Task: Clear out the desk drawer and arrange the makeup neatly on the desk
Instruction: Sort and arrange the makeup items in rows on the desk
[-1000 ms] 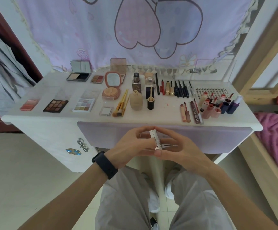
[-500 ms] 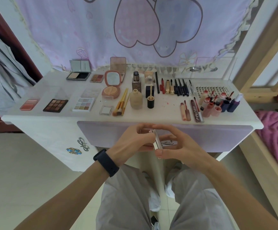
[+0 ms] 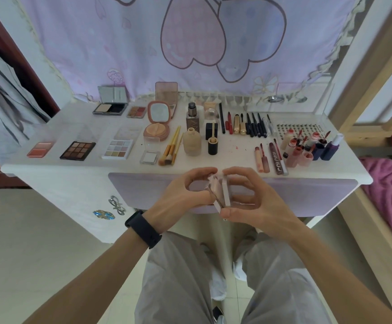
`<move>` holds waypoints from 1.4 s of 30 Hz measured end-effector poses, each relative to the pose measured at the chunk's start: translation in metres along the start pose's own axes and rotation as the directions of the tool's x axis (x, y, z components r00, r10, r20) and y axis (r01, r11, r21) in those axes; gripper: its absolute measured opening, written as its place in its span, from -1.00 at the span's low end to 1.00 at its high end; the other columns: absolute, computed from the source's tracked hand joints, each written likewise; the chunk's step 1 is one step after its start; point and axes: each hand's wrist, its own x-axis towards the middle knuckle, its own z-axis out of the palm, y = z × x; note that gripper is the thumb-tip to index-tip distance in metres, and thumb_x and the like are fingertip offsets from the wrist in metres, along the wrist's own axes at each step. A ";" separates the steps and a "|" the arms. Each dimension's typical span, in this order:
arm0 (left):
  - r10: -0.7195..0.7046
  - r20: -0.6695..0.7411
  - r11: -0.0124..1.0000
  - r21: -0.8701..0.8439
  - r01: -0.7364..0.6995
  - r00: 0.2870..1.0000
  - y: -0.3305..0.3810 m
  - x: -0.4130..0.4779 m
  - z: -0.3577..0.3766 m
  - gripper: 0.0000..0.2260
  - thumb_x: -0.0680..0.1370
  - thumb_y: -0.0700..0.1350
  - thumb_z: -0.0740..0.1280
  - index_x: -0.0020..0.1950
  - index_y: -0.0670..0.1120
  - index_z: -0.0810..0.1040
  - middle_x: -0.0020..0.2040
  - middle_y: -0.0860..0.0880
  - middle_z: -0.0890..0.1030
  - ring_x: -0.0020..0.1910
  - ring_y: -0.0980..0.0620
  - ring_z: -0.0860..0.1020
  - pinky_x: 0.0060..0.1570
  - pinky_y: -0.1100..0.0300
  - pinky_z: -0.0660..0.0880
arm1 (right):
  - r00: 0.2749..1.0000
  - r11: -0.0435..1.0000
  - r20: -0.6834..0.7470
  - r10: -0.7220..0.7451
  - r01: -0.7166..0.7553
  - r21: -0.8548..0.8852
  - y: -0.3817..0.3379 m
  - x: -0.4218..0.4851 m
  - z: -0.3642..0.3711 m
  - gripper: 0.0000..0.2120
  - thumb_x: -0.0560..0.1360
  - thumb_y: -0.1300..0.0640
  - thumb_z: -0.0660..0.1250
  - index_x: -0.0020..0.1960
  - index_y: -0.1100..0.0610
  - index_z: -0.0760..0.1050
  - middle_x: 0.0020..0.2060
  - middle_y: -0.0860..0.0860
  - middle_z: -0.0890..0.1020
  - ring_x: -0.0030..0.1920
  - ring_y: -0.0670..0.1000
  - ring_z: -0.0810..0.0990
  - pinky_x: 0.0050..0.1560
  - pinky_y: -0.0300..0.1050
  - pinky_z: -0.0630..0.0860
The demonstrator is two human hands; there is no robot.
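A small pale pink compact (image 3: 223, 191) is held on edge between my left hand (image 3: 185, 192) and my right hand (image 3: 248, 197), just in front of the lilac drawer front (image 3: 143, 190). The compact's two halves are spread apart a little at the top. The drawer looks pushed in. On the white desk (image 3: 237, 153) lie rows of makeup: a blush palette (image 3: 40, 149), a brown eyeshadow palette (image 3: 78, 150), a pastel palette (image 3: 118, 149), brushes (image 3: 170, 147), a beige bottle (image 3: 191, 141), pencils (image 3: 251, 123) and lip glosses (image 3: 300, 148).
A powder compact with mirror (image 3: 110, 101) and a round pink compact (image 3: 158, 123) stand toward the desk's back. A heart-print lilac curtain (image 3: 190, 38) hangs behind. A wooden bed frame (image 3: 365, 66) and pink bedding (image 3: 391, 190) lie to the right. My knees are under the desk.
Both hands stayed in front of the drawer. The compact, held shut a second ago, now has its halves parted at the top as my fingers pull them apart.
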 end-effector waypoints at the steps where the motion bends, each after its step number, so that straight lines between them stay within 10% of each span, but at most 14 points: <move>1: 0.018 -0.002 1.000 -0.003 -0.018 1.000 0.000 0.000 -0.002 -0.34 0.22 0.01 0.48 0.34 0.07 0.53 0.26 0.05 0.58 0.27 0.00 0.55 0.27 -0.04 0.52 | 1.000 1.000 -0.023 -0.003 0.003 0.002 0.000 0.000 -0.001 -0.18 0.32 0.10 0.65 0.46 -0.20 0.34 0.25 -0.13 0.59 0.13 0.04 0.70 0.08 -0.18 0.62; 14: 0.069 0.199 0.903 0.404 -0.146 0.977 -0.007 0.003 -0.028 -0.35 0.30 0.03 0.52 0.36 0.26 0.42 0.26 0.16 0.46 0.23 0.31 0.45 0.15 0.49 0.39 | 0.997 0.995 -0.015 -0.070 0.071 0.074 -0.009 0.006 -0.012 -0.23 0.25 0.20 0.63 0.37 -0.17 0.45 0.26 -0.05 0.61 0.32 -0.01 0.56 0.20 -0.17 0.57; 29: 0.200 0.124 0.818 0.524 -0.236 0.972 -0.004 0.002 -0.025 -0.35 0.31 0.28 0.54 0.37 0.31 0.43 0.23 0.30 0.40 0.21 0.37 0.41 0.16 0.42 0.44 | 0.998 0.933 0.055 -0.023 0.002 0.359 0.002 0.010 -0.013 -0.13 0.24 0.24 0.68 0.45 -0.04 0.39 0.37 0.11 0.53 0.02 0.09 0.70 0.04 -0.01 0.62; 42: 0.248 0.068 0.797 0.553 -0.243 0.966 -0.001 0.008 -0.025 -0.48 0.33 0.35 0.43 0.27 0.30 0.52 0.16 0.25 0.52 0.15 0.28 0.51 0.14 0.34 0.51 | 0.998 0.891 0.031 -0.048 0.029 0.454 0.007 0.010 -0.010 -0.15 0.25 0.34 0.64 0.43 -0.05 0.41 0.37 0.10 0.52 0.20 0.28 0.63 0.06 0.07 0.63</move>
